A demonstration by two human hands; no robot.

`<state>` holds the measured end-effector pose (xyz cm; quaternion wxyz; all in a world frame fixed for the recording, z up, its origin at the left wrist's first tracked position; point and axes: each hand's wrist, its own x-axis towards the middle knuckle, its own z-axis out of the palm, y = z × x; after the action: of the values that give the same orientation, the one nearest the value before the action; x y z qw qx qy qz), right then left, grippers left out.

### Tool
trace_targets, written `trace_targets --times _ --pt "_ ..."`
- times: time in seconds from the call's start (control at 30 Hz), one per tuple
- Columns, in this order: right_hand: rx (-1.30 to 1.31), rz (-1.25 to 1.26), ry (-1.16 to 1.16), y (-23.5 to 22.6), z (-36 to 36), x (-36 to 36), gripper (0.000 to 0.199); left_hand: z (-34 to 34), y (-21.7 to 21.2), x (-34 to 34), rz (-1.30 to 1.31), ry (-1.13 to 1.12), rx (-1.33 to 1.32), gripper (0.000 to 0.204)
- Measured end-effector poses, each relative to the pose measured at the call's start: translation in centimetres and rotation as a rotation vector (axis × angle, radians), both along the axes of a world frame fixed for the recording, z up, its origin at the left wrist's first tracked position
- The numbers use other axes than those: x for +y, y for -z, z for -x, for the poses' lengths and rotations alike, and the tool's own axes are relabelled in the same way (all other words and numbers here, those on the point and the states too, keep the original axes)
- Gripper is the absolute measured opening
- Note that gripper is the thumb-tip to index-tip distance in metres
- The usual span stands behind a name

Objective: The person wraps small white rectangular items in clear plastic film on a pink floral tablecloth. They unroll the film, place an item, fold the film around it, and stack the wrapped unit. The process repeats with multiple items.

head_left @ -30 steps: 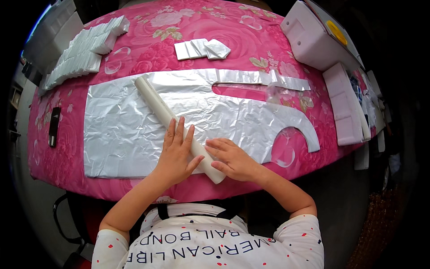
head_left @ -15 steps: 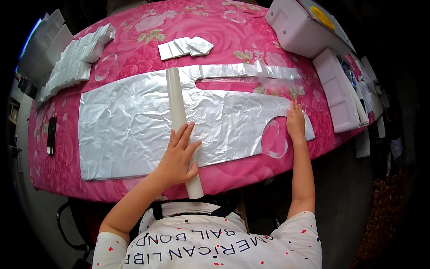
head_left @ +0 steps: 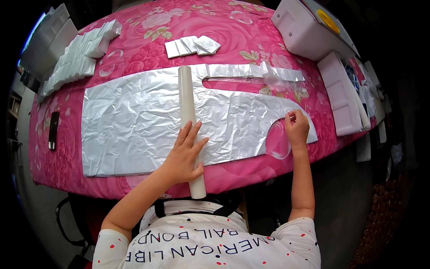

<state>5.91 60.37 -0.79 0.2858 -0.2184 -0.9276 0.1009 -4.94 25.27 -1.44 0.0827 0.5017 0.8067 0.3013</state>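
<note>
Tube [head_left: 187,96]: across the sheet [head_left: 130,121], swung from slanting to nearly straight near-to-far.
Right hand [head_left: 297,128]: earlier flat, now curled over the sheet's right end; cannot tell if it pinches.
Left hand [head_left: 182,158]: open, spread on the tube's near half, hiding part.

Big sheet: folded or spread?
Spread: the big sheet lies flat, wrinkled, across the cloth, tube on top. Doubled layers: cannot tell.

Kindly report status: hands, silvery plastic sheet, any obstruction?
Left hand on white cylindrical tube. Right hand curled at right end of silvery plastic sheet, grip unclear. Sheet spread flat, tube across it.
</note>
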Motion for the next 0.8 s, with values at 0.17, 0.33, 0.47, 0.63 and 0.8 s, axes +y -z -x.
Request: trace_targets --times 0.17,0.33,0.47,0.63,0.8 --pt "0.027 0.150 -0.034 -1.0 1.9 -4.0 0.019 -0.1 0.0 -0.1 0.011 -0.006 0.020 0.062" --pt "-0.200 -0.054 0.179 4.8 -2.1 5.5 0.039 0.1 0.0 -0.1 -0.006 0.008 0.021 0.061" --pt "-0.173 -0.070 0.274 5.9 -4.7 9.6 0.034 -0.1 0.2 0.0 -0.019 0.003 0.024 0.061" --pt "-0.099 -0.107 0.339 4.9 -4.2 8.1 0.019 -0.3 0.1 0.2 0.006 0.002 0.035 0.064" --pt "-0.066 -0.142 0.355 3.0 -4.1 6.9 0.012 -0.3 0.2 0.2 0.010 0.002 0.039 0.064"
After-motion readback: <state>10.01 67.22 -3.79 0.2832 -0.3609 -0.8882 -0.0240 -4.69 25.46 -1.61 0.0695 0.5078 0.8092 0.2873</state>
